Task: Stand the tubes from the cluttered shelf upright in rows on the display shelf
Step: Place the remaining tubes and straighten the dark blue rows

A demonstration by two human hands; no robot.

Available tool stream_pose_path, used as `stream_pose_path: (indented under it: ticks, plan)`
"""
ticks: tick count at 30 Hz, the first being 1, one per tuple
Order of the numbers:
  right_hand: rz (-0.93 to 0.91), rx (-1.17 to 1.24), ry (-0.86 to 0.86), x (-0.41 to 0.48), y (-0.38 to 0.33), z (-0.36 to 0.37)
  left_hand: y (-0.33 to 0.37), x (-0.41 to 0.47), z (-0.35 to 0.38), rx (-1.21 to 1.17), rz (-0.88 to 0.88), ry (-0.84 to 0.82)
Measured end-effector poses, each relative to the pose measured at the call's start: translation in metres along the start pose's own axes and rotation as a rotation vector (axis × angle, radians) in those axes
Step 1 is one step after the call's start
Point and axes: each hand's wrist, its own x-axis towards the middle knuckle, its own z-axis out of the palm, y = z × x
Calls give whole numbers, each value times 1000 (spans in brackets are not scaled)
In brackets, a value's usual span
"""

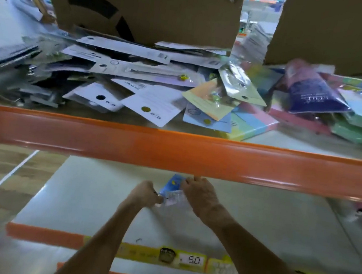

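Both my hands reach under the orange beam (173,152) onto the pale lower shelf (98,195). Between them is a small blue carded packet (172,183) with a clear plastic part (173,199). My left hand (146,193) pinches its lower left edge. My right hand (200,193) grips its right side, fingers curled over the top. On the upper shelf lies a heap of flat carded packets (136,80), white, grey, yellow and blue. No upright tube is plainly visible; the picture is blurred.
Two big cardboard boxes (146,6) (341,31) stand behind the heap. Purple and green soft packs (314,94) lie at the upper right. Yellow price labels (189,259) line the lower shelf's front edge. A person in white (23,1) stands far left.
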Motion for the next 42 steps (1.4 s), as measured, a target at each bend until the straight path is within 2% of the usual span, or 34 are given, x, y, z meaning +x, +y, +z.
stream_pose_path:
  ticks: [1, 5, 6, 10, 13, 22, 28, 33, 42]
  plan:
    - [40, -5, -42, -13, 1, -4, 2, -4, 0, -97, -36, -37]
    - [191, 32, -12, -75, 27, -6, 25, -36, 14, -566, -128, -166]
    - [243, 88, -35, -90, 34, -7, 34, -47, 20, -650, -130, -193]
    - [450, 296, 68, -157, 68, -23, 71, -98, 53, -894, -23, -393]
    - [577, 444, 127, -213, 99, -37, 109, -139, 90, -920, 56, -528]
    - [674, 628, 238, -382, 213, -71, 234, -255, 222, -1007, 16, -559]
    - [713, 711, 342, -476, 280, -83, 304, -326, 291, -932, 130, -576]
    - [779, 711, 349, -537, 348, -79, 372, -357, 362, -949, 109, -595]
    - [937, 695, 484, -643, 534, -55, 542, -356, 520, -781, 259, -583]
